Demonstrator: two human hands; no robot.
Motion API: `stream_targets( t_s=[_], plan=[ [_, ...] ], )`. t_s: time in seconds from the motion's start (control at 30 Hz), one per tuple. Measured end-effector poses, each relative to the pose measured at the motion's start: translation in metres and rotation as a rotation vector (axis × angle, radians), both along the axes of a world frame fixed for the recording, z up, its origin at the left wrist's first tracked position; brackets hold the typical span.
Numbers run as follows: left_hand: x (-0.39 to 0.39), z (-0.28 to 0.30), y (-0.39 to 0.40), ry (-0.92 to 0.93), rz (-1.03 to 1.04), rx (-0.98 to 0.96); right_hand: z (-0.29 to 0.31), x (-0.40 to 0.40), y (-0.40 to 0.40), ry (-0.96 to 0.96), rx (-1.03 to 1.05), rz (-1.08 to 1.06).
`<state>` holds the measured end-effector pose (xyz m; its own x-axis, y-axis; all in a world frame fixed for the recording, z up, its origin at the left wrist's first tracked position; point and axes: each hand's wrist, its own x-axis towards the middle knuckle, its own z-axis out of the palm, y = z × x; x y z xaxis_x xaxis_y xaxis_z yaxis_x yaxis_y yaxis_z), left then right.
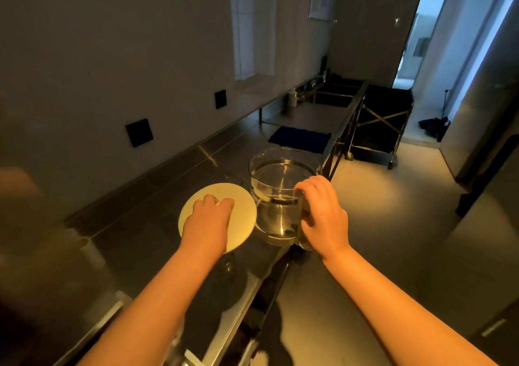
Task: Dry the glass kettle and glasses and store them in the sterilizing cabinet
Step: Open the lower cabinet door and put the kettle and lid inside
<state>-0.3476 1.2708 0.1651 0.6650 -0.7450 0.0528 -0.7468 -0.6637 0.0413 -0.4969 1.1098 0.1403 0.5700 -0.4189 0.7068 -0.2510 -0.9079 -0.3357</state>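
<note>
A clear glass kettle (276, 194) with some water in it stands on the steel counter (157, 225), near its right edge. My right hand (323, 211) is closed around the kettle's handle on its near right side. A round pale lid (241, 197) lies flat on the counter just left of the kettle. My left hand (209, 219) rests on top of the lid, fingers curled over its knob. What looks like a clear glass (229, 270) stands dimly near my left forearm. No cabinet is in view.
A dark blue cloth (300, 138) lies farther along the counter. Beyond it are a sink (332, 97) and a white bottle (292, 98). A black trolley (379, 124) stands on the floor to the right, near a lit doorway (421, 34).
</note>
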Motion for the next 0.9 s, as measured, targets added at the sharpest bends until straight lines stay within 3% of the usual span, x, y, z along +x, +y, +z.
stream_targets(
  t_s=[0.47,0.9],
  plan=[
    [-0.089,0.064,0.077,-0.123,-0.035,0.007,0.055,-0.094,0.071,-0.101,-0.05,0.049],
    [-0.146,0.079,0.159,-0.117,-0.08,0.061,0.059,-0.161,0.145,-0.109,-0.055,0.095]
  ],
)
